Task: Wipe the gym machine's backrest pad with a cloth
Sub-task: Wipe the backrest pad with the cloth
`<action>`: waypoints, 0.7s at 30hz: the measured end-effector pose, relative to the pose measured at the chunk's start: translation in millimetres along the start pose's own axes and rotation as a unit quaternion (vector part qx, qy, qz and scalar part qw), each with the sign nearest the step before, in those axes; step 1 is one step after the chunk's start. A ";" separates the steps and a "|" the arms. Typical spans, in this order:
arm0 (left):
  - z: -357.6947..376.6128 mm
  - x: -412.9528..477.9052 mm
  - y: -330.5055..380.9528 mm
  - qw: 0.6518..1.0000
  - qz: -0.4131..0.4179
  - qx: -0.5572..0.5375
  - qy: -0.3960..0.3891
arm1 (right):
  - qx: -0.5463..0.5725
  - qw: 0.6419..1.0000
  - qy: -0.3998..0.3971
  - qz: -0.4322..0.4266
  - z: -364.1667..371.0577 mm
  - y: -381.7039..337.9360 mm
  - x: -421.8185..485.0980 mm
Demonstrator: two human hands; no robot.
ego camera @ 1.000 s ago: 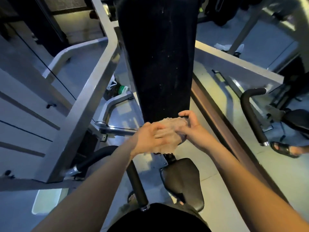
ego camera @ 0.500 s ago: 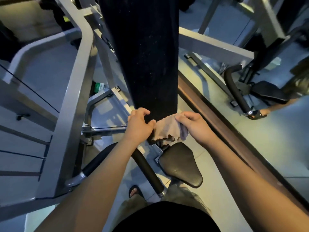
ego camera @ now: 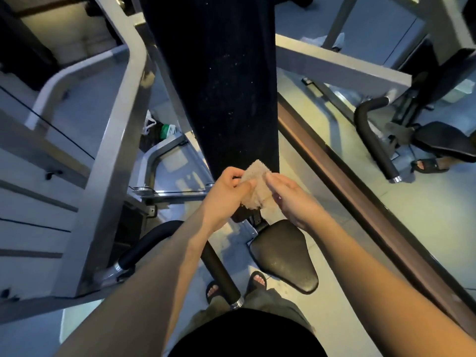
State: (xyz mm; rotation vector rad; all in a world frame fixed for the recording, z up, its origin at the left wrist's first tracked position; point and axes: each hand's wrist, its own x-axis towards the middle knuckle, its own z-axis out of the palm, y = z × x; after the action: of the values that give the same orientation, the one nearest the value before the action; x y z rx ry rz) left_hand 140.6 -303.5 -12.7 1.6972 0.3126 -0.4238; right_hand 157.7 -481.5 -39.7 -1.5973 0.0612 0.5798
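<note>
Lighting: dim and bluish overall, with brighter yellow-green patches on the pale floor point(ego camera: 334, 313) at 3 o'clock.

Grey wall panels point(ego camera: 31, 202) with dark horizontal grooves stand at 9 o'clock.

A grey steel frame point(ego camera: 116, 150) rises at 10 o'clock. A grey beam point(ego camera: 342, 63) crosses at 1 o'clock.

A brown strip point(ego camera: 360, 199) runs diagonally from 1 o'clock down to 4 o'clock.

Beyond the strip, at 3 o'clock, are a curved black handle point(ego camera: 373, 143) and a black seat pad point(ego camera: 448, 145). Whether these are a mirror reflection cannot be determined.

A white bag point(ego camera: 149, 123) and a green item point(ego camera: 164, 130) lie on the floor at 10 o'clock, touching each other.
</note>
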 end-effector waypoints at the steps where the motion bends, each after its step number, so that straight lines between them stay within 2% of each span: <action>1: 0.2 2.8 1.1 0.999 -0.001 0.025 0.027 | 0.013 1.000 -0.021 0.002 1.4 4.8 3.3; 3: 0.3 7.8 3.1 0.995 -0.013 0.064 0.075 | 0.040 0.999 -0.023 0.000 3.6 16.1 13.0; 7: 1.0 17.9 3.3 0.992 -0.062 0.048 0.100 | 0.145 0.989 -0.026 0.030 9.1 29.8 33.0; 10: 0.2 25.0 6.2 0.989 -0.057 0.099 0.095 | 0.217 0.973 -0.043 0.059 8.1 27.1 41.8; 13: -6.3 36.9 6.2 0.986 -0.064 0.137 0.071 | 0.213 0.975 -0.038 0.057 4.6 28.0 50.2; 15: -14.3 47.9 0.0 0.982 -0.070 0.162 0.064 | 0.220 0.974 0.011 0.050 1.3 31.0 63.0; 18: -31.7 61.7 -8.0 0.976 -0.072 0.184 0.093 | 0.242 0.962 0.114 0.054 -8.3 34.5 89.8; 21: -53.9 72.2 -13.3 0.972 -0.083 0.179 0.130 | 0.187 0.960 0.198 0.069 -23.9 45.3 118.0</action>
State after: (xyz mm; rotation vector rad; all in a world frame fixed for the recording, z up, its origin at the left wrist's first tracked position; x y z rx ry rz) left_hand 204.9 -250.4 -49.3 2.0949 0.6021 -0.3966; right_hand 250.8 -474.6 -128.3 -1.3224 0.5546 0.3212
